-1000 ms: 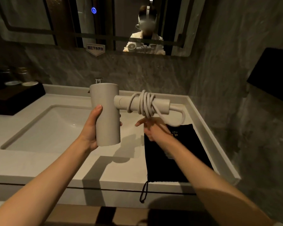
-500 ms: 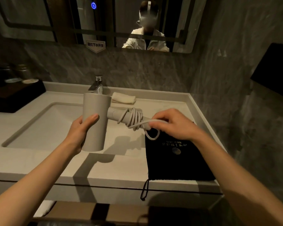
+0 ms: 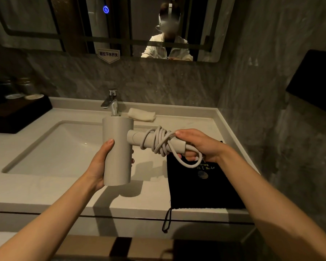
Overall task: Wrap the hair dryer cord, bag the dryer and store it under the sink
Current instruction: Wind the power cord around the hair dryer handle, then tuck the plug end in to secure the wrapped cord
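A beige hair dryer (image 3: 118, 147) hangs over the counter, barrel upright and handle pointing right. My left hand (image 3: 100, 162) grips the barrel from the left. The pale cord (image 3: 161, 142) is coiled in several turns around the handle, with one loose loop drooping below its end. My right hand (image 3: 199, 146) is closed around the handle's end and the last stretch of cord. A black drawstring bag (image 3: 201, 185) lies flat on the counter right under that hand, its string dangling over the front edge.
The white sink basin (image 3: 51, 147) lies to the left, with a chrome faucet (image 3: 110, 102) and a folded cloth (image 3: 141, 114) behind the dryer. A dark tray (image 3: 17, 113) with cups stands at the far left. A marble wall bounds the counter on the right.
My right hand came up from under the handle and closed over its end with the cord. The free loop has shortened, and the dryer dropped lower toward the counter.
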